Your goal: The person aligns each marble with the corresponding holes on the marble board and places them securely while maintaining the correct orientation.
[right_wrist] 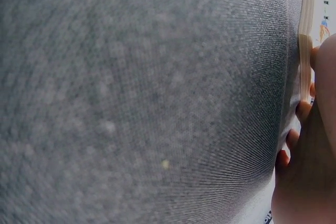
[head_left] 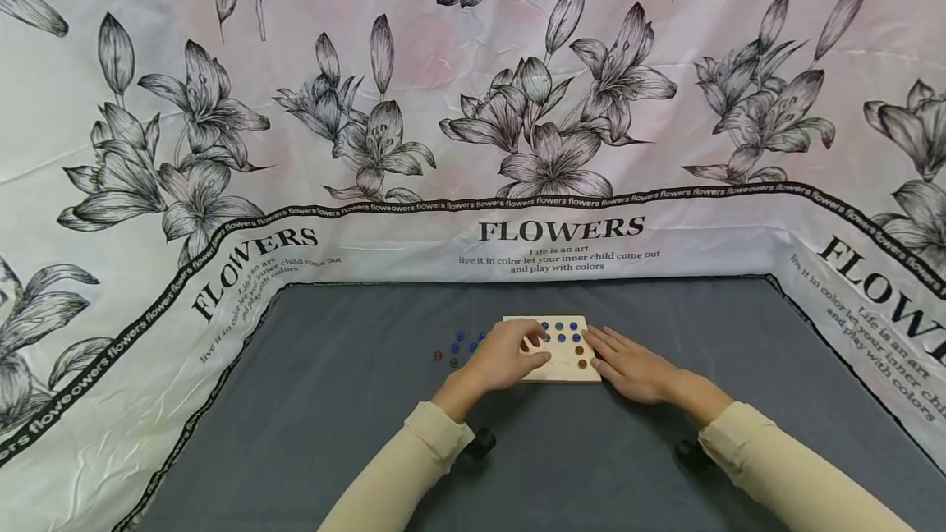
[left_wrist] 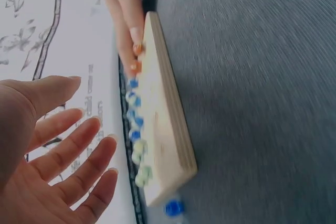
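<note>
A pale wooden board (head_left: 563, 377) lies on the grey cloth. Blue marbles (head_left: 559, 326) stand in rows along its far part, and orange-brown marbles (head_left: 580, 350) sit near its right edge. Pale greenish marbles (left_wrist: 140, 148) show at the board's left end in the left wrist view. My left hand (head_left: 502, 358) hovers over the left part of the board, its fingers loosely bent and holding nothing. At the right edge, my right hand (head_left: 637, 369) rests with straight fingers touching the board and its fingertips beside the orange-brown marbles.
Several loose marbles lie on the cloth left of the board, some blue (head_left: 455, 348) and some reddish-brown (head_left: 438, 355). A white flower-printed cloth (head_left: 399, 245) rises behind and beside the grey surface (head_left: 332, 401). Black wrist devices (head_left: 480, 443) sit under both sleeves.
</note>
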A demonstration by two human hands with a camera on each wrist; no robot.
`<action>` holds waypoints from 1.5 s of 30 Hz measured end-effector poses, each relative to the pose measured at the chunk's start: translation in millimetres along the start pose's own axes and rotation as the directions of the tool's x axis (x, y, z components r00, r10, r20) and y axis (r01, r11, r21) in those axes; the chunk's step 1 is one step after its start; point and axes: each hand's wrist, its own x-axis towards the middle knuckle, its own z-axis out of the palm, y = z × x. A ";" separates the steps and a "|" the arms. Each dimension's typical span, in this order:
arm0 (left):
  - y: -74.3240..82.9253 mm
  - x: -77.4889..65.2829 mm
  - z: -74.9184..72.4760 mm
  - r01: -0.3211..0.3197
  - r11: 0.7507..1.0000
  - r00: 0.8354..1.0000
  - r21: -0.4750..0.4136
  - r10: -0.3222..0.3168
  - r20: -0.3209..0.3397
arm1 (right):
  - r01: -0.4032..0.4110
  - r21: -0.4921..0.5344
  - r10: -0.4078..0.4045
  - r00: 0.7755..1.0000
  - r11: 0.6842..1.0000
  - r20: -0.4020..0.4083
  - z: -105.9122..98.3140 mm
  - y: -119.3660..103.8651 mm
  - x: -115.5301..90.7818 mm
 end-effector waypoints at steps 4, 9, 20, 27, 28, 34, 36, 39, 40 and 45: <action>-7.9 -10.4 -10.4 0.010 1.000 1.000 0.008 -0.010 -0.009 | -0.009 0.020 0.009 1.000 1.000 0.007 -2.0 -2.6 -0.1; -18.6 -21.9 -19.1 0.011 0.999 0.999 0.039 -0.010 -0.031 | -0.006 0.013 0.006 1.000 1.000 0.012 -2.3 -1.1 -0.3; -37.3 -42.0 -33.9 0.054 0.998 0.998 0.036 -0.052 -0.044 | -0.025 -0.003 0.025 0.999 1.000 0.020 8.3 11.6 1.3; -48.3 -51.2 -42.3 0.046 0.997 0.997 0.062 -0.042 -0.059 | 0.007 0.013 -0.007 1.000 1.000 0.008 2.2 4.8 0.0; -49.8 -52.3 -43.2 0.045 0.997 0.997 0.064 -0.041 -0.065 | 0.008 0.014 -0.009 1.000 1.000 0.011 1.9 4.8 0.3; -58.4 -61.4 -49.0 0.066 0.995 0.993 0.071 -0.059 -0.103 | -0.006 0.012 0.006 1.000 1.000 0.024 6.1 9.4 4.0; -61.4 -64.9 -51.6 0.079 0.993 0.991 0.084 -0.069 -0.116 | -0.014 0.008 0.014 0.999 1.000 0.029 7.8 11.0 5.7; -66.4 -70.7 -56.1 0.101 0.990 0.987 0.096 -0.088 -0.135 | -0.038 0.000 0.038 0.998 0.999 0.044 9.8 12.9 7.9; -67.9 -72.6 -57.9 0.110 0.989 0.986 0.098 -0.096 -0.139 | -0.041 0.001 0.041 0.998 0.999 0.048 10.2 13.3 8.4; -75.8 -80.8 -65.8 0.141 0.987 0.979 0.082 -0.127 -0.158 | -0.049 0.004 0.048 0.997 0.999 0.054 8.4 12.7 8.5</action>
